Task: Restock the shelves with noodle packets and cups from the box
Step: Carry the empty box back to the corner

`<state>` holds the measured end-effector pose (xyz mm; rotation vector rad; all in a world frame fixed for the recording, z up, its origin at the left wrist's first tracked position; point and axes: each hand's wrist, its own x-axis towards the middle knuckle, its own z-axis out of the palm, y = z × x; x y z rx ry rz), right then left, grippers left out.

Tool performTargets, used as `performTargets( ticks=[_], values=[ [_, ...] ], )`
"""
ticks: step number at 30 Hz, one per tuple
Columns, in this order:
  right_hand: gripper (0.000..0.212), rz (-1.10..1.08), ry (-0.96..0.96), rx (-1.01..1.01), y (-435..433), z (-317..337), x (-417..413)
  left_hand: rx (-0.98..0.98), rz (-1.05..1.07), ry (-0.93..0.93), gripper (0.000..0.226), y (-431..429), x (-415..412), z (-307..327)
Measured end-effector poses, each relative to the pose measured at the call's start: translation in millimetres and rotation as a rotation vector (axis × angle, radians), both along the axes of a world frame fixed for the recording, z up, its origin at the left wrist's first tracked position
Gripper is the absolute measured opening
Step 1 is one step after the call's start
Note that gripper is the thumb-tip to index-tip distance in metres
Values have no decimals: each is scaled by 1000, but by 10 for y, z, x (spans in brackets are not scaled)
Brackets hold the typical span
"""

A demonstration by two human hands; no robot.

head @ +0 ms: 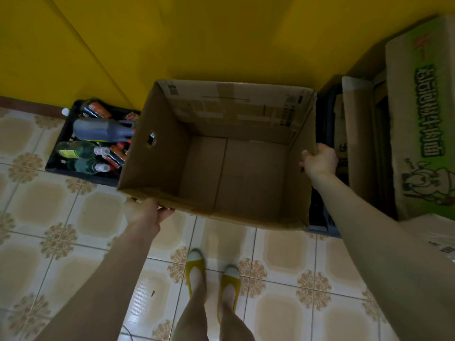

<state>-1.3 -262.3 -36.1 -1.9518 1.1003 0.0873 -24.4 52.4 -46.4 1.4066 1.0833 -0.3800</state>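
Observation:
An open brown cardboard box (246,173) is held above the tiled floor in the middle of the head view. Its inside shows only bare cardboard; no noodle packets or cups are visible in it. My left hand (145,212) grips the box's near left bottom corner from below. My right hand (320,161) grips the top edge of the box's right wall, fingers curled over the rim. A small round hole pierces the box's left wall.
A black crate (59,166) of bottles and cans sits on the floor left of the box, against the yellow wall (221,33). Flattened cardboard and a green-printed carton (423,119) stand at the right. My feet in yellow shoes (211,274) are below the box.

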Motion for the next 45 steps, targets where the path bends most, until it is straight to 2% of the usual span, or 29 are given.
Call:
performTargets(
  ticks=[2,3,7,10,15,21,23,27,31,34,36,38,42,45],
  values=[
    [37,2,0,-56,46,-69,41,38,44,-67,38,40,42,-82],
    [35,-3,-4,-80,72,-99,50,58,76,-93,40,48,67,-116],
    [35,39,-37,-169,159,-256,70,118,86,-198,41,-22,155,-205],
    [36,56,-83,-191,196,-376,106,222,10,-288,34,-35,213,-332],
    [33,76,-80,-250,173,-542,277,299,-114,-292,29,-13,235,-640],
    [32,63,-26,-336,141,-772,298,449,-237,-345,35,-14,166,-848],
    [32,67,14,-350,132,-768,295,480,-273,-355,47,2,127,-872],
    [41,79,70,-320,151,-724,238,456,-324,-373,90,50,117,-852],
    [52,41,70,-290,190,-733,93,429,-304,-347,105,90,208,-780],
    [49,41,21,-281,192,-754,0,463,-250,-306,116,234,305,-800],
    [46,65,-17,-307,170,-764,-20,478,-278,-283,107,359,370,-847],
    [45,85,-36,-348,163,-783,-21,478,-337,-263,89,395,406,-861],
    [45,59,-50,-371,139,-795,-56,484,-331,-281,82,298,309,-861],
    [46,62,-67,-373,99,-754,-72,489,-360,-277,67,194,253,-823]
  ],
)
